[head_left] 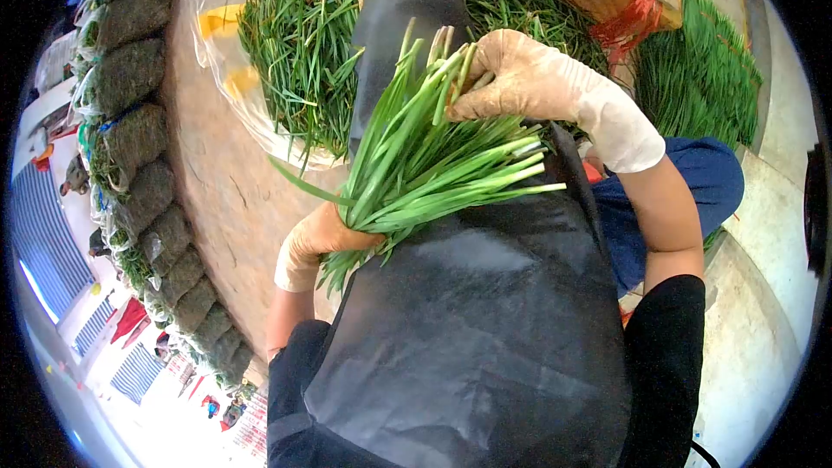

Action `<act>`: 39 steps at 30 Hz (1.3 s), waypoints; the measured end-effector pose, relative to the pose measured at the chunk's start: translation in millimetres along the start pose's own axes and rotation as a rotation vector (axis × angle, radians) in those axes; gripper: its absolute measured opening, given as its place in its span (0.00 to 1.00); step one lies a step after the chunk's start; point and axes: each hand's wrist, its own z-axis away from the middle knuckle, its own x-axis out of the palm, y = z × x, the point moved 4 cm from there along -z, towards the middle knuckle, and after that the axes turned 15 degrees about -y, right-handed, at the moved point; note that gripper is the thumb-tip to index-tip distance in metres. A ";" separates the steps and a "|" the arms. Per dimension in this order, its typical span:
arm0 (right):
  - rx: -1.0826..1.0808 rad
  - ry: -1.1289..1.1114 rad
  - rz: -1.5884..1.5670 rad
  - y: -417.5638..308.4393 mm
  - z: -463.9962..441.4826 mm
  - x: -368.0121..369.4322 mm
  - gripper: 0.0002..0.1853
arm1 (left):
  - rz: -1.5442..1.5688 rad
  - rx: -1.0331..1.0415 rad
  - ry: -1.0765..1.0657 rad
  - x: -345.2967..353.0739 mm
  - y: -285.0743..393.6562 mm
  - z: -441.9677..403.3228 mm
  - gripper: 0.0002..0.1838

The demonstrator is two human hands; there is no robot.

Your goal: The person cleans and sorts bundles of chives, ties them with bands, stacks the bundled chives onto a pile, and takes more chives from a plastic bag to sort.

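A fanned bunch of garlic chives [416,156] lies across my lap, its pale cut ends pointing up and to the right. My left hand [334,232], in a pale glove, is wrapped round the leafy end of the bunch. At the stalk ends, my gloved right hand [529,82] is closed in a pinch on a few chive stalks; the exact grip is partly hidden by its fingers. A black apron [485,321] covers my front, below the bunch.
A clear plastic bag [251,108] holds loose green leaves at the upper left. More greens [520,13] lie beyond my legs. Neatly stacked chives [702,69] stand at the right, near red ties [628,26]. Packed bundles [134,69] line the left.
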 end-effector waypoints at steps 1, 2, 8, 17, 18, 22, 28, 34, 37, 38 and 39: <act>0.001 -0.009 -0.001 7.9 -2.4 1.7 0.18 | 0.027 -0.047 -0.019 -0.4 -5.2 1.3 0.33; -0.038 -0.014 -0.049 15.6 -3.7 2.8 0.18 | 0.053 -0.095 -0.040 0.2 -9.8 2.7 0.34; -0.387 0.035 -0.291 17.2 -2.0 16.3 0.18 | 0.078 -0.036 -0.083 1.3 -14.3 -2.9 0.33; -0.309 -0.091 -0.349 30.8 -0.6 17.8 0.13 | 0.252 -0.047 0.026 0.2 -20.1 -1.2 0.35; -0.323 -0.132 -0.325 26.8 3.3 13.8 0.13 | 0.253 -0.046 0.027 0.1 -21.0 -1.3 0.35; -0.445 0.123 -0.343 40.5 -7.3 10.3 0.10 | 0.145 -0.017 0.010 1.6 -19.1 -3.9 0.34; -0.445 0.279 -0.576 49.6 -15.4 14.0 0.07 | 0.108 -0.012 0.022 0.1 -16.2 -3.0 0.33; -0.228 0.641 1.171 9.4 0.4 16.0 0.08 | 0.005 -0.025 0.043 3.2 -11.1 -14.6 0.35; -0.021 0.551 1.146 21.1 -8.5 20.2 0.10 | 0.028 0.035 0.069 2.0 -12.3 -16.6 0.36; 0.011 0.551 1.084 27.3 -10.4 18.4 0.11 | 0.004 -0.021 0.042 1.2 -16.4 -16.2 0.35; -0.077 0.556 0.658 36.5 -11.7 9.6 0.13 | -0.020 -0.076 0.017 0.7 -18.2 -16.3 0.35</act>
